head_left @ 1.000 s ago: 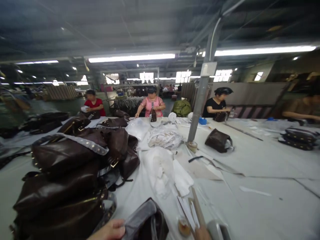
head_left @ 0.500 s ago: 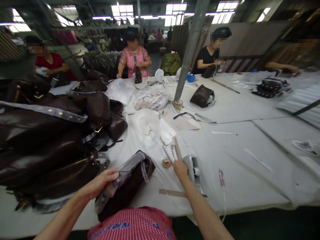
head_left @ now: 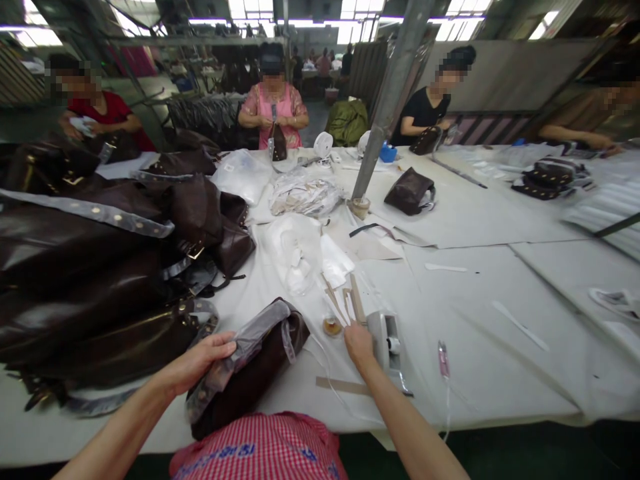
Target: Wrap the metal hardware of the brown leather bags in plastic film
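My left hand (head_left: 213, 357) is closed on the plastic-wrapped strap of a dark brown leather handbag (head_left: 270, 367), which lies tilted at the table's front edge against my checked apron. Thumb on top, it pinches the grey film over the strap. My right hand (head_left: 359, 343) is closed around the near ends of several narrow brown and white strips (head_left: 346, 303), apparently paper or card. Just right of that hand stands a grey tape dispenser (head_left: 387, 343). A small roll of amber tape (head_left: 331, 326) lies to its left. The fingertips of my right hand are partly hidden.
Brown handbags (head_left: 100, 287) are heaped at the left. A metal post (head_left: 385, 113) rises from the white table (head_left: 475, 293). Pink-handled thread snips (head_left: 443, 360) lie right, and crumpled plastic (head_left: 303, 193) lies ahead. Several co-workers sit across the table, one wearing a pink apron (head_left: 275, 110).
The strips at my right hand have shifted slightly and look more spread. My left hand keeps its hold on the bag. Across the table, the pink-aproned person's hands have come together at a bag.
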`<action>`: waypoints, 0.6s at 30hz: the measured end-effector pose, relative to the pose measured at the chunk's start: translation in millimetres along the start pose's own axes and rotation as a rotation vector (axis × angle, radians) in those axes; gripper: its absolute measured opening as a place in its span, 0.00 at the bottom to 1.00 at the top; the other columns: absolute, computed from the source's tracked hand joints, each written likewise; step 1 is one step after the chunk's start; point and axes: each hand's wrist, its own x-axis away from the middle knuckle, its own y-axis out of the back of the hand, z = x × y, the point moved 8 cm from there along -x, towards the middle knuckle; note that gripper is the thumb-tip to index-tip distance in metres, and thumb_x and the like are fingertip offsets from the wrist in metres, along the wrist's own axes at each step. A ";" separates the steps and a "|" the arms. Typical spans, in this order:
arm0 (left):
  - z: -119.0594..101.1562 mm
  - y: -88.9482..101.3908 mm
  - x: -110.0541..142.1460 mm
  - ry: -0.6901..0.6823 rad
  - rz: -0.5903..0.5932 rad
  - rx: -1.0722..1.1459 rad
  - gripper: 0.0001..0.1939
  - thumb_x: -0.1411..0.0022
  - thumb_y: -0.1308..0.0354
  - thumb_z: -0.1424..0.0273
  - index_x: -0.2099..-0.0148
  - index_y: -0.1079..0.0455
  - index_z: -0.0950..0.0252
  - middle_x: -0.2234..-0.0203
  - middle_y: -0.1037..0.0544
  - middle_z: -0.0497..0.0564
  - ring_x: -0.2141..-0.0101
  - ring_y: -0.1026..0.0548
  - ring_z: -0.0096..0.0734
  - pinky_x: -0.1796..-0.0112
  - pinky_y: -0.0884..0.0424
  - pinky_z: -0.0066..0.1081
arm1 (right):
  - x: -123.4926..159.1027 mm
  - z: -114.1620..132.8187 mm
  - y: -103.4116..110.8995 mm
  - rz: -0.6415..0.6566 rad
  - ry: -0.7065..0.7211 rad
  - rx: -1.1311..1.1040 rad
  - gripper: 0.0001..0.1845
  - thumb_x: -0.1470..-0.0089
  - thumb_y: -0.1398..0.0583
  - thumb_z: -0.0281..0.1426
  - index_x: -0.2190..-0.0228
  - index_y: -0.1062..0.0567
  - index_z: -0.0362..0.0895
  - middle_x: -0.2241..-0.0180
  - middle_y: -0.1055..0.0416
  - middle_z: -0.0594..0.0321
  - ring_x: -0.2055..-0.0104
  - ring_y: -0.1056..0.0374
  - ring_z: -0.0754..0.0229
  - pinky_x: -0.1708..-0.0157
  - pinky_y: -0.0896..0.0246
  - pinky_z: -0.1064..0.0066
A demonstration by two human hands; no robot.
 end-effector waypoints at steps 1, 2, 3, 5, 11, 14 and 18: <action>-0.5 -0.3 0.0 0.000 -0.005 0.002 0.21 0.58 0.29 0.58 0.63 0.24 0.66 0.70 0.21 0.51 0.68 0.25 0.33 0.65 0.29 0.27 | 1.5 2.4 -1.8 0.006 0.007 0.011 0.17 0.41 0.51 0.20 0.67 0.23 0.39 0.61 0.26 0.45 0.62 0.27 0.50 0.65 0.34 0.64; -0.9 -0.5 0.1 0.001 -0.010 0.004 0.22 0.59 0.28 0.58 0.64 0.24 0.66 0.70 0.21 0.51 0.68 0.25 0.33 0.66 0.29 0.27 | 2.7 3.4 -3.1 0.010 0.011 0.020 0.17 0.41 0.51 0.20 0.66 0.23 0.38 0.61 0.27 0.45 0.62 0.27 0.50 0.65 0.35 0.65; -1.2 -0.8 0.1 0.003 -0.014 0.006 0.22 0.60 0.28 0.58 0.64 0.24 0.66 0.70 0.21 0.51 0.68 0.25 0.33 0.66 0.29 0.27 | 3.4 3.3 -4.1 0.014 0.012 0.028 0.17 0.40 0.51 0.21 0.65 0.23 0.38 0.60 0.27 0.45 0.61 0.27 0.51 0.65 0.35 0.65; -1.0 -1.3 -0.2 0.007 -0.016 0.010 0.23 0.60 0.28 0.58 0.64 0.24 0.67 0.71 0.21 0.51 0.69 0.25 0.32 0.67 0.29 0.27 | 3.9 0.9 -5.2 0.023 0.010 0.040 0.16 0.40 0.51 0.20 0.64 0.24 0.37 0.61 0.26 0.46 0.61 0.27 0.52 0.65 0.35 0.67; 4.5 -0.9 -2.9 0.012 0.025 0.041 0.22 0.58 0.28 0.60 0.62 0.25 0.67 0.70 0.21 0.51 0.70 0.24 0.32 0.67 0.28 0.26 | 0.1 -8.5 -6.1 0.047 0.001 0.059 0.16 0.41 0.51 0.20 0.65 0.24 0.38 0.63 0.25 0.48 0.62 0.26 0.54 0.67 0.37 0.70; 8.2 0.8 -4.3 0.019 0.032 0.052 0.21 0.57 0.29 0.60 0.62 0.25 0.67 0.70 0.21 0.52 0.70 0.24 0.32 0.68 0.28 0.26 | -3.0 -11.5 -5.4 0.045 -0.002 0.063 0.14 0.41 0.50 0.21 0.65 0.24 0.39 0.64 0.25 0.49 0.62 0.26 0.55 0.66 0.37 0.70; 9.8 1.9 -4.9 0.008 0.029 0.056 0.21 0.56 0.29 0.61 0.61 0.24 0.67 0.70 0.21 0.52 0.70 0.24 0.31 0.68 0.28 0.25 | -3.0 -11.6 -4.1 0.027 0.003 0.063 0.15 0.42 0.50 0.20 0.65 0.24 0.39 0.65 0.25 0.48 0.63 0.27 0.56 0.66 0.37 0.70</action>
